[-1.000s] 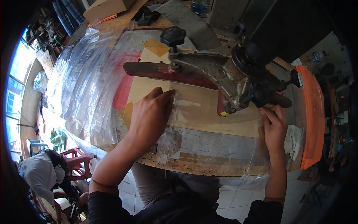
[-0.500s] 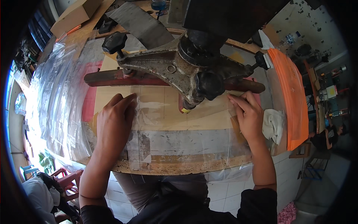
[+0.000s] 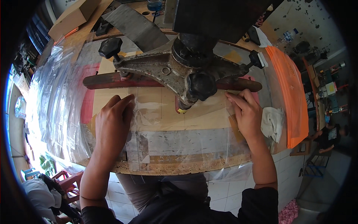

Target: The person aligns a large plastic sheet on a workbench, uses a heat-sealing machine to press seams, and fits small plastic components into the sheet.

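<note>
A clear plastic bag (image 3: 179,127) lies flat on a worn wooden bench (image 3: 167,164) under a heavy metal machine arm (image 3: 167,69) with black knobs. My left hand (image 3: 112,125) presses flat on the bag's left side, fingers pointing up toward a long reddish bar (image 3: 112,80). My right hand (image 3: 246,114) rests on the bag's right edge, fingertips touching the bar's right end. Neither hand grips anything; both lie spread on the plastic.
A pile of clear plastic bags (image 3: 56,100) covers the bench's left. An orange stack (image 3: 289,89) and a white cloth (image 3: 272,123) lie at the right. Cardboard boxes (image 3: 74,16) sit at the back left. Another person (image 3: 37,194) is at lower left.
The view has shifted so the machine sits more centred. My left hand slid slightly left and down on the plastic; my right hand moved up to the bar's right end.
</note>
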### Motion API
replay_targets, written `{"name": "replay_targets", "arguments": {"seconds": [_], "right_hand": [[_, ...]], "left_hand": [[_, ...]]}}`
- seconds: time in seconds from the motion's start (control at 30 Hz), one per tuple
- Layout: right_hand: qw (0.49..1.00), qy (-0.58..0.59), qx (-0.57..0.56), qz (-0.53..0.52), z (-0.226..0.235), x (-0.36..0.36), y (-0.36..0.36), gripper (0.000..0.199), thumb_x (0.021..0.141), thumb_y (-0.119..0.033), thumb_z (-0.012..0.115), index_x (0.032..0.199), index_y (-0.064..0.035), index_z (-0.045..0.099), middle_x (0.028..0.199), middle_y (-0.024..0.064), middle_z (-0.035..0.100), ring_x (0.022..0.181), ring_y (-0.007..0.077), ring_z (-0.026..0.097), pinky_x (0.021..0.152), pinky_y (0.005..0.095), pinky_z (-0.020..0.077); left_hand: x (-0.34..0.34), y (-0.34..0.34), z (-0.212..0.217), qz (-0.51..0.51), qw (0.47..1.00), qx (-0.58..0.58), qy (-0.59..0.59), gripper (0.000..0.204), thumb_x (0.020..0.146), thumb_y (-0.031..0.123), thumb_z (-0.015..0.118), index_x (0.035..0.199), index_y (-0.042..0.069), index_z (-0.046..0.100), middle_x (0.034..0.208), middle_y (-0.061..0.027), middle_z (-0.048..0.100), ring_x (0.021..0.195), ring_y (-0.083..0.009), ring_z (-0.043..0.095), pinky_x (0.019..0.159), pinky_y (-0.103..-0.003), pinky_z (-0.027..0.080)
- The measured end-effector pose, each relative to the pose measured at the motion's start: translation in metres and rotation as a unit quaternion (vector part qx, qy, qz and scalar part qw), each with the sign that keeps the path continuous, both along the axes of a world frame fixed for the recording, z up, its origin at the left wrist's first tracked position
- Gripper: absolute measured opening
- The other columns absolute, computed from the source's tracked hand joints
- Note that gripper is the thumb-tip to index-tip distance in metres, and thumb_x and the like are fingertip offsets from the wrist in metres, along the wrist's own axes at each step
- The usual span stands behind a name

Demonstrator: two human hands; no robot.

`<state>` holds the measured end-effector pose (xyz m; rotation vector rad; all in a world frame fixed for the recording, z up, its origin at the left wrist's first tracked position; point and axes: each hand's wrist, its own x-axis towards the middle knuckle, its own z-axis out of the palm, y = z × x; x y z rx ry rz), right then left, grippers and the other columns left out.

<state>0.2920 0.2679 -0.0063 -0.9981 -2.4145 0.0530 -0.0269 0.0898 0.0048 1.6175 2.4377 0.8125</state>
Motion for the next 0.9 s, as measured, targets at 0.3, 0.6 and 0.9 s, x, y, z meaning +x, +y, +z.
{"name": "replay_targets", "arguments": {"seconds": [0.3, 0.6, 0.9], "right_hand": [[1.000, 0.000, -0.007, -0.009, -0.001, -0.005, -0.002, 0.034, 0.082, 0.005, 0.071, 0.111, -0.0122, 0.079, 0.090, 0.0059, 0.061, 0.080, 0.0254, 0.069, 0.069, 0.0397, 0.0541], [1.000, -0.002, -0.021, 0.016, 0.006, -0.002, -0.003, 0.029, 0.090, 0.008, 0.067, 0.114, -0.0043, 0.076, 0.092, 0.0105, 0.060, 0.081, 0.0271, 0.065, 0.069, 0.0367, 0.0510], [0.999, -0.005, -0.027, 0.038, 0.006, -0.003, -0.002, 0.039, 0.086, 0.013, 0.064, 0.119, -0.0051, 0.075, 0.095, 0.0086, 0.061, 0.085, 0.0257, 0.068, 0.075, 0.0379, 0.0545]], "left_hand": [[-0.003, -0.004, -0.002, -0.002, 1.000, 0.012, 0.004, 0.022, 0.095, 0.012, 0.066, 0.115, 0.008, 0.075, 0.090, -0.0136, 0.065, 0.075, -0.0371, 0.068, 0.067, -0.047, 0.053], [-0.004, -0.008, -0.002, -0.022, 0.998, 0.040, 0.048, 0.021, 0.095, 0.018, 0.069, 0.112, 0.007, 0.076, 0.087, -0.0103, 0.066, 0.070, -0.0281, 0.069, 0.066, -0.042, 0.054], [-0.005, -0.022, 0.009, -0.160, 0.975, 0.004, 0.156, 0.044, 0.088, 0.031, 0.076, 0.118, 0.000, 0.069, 0.111, -0.0113, 0.063, 0.106, -0.0266, 0.062, 0.087, -0.040, 0.051]]}}
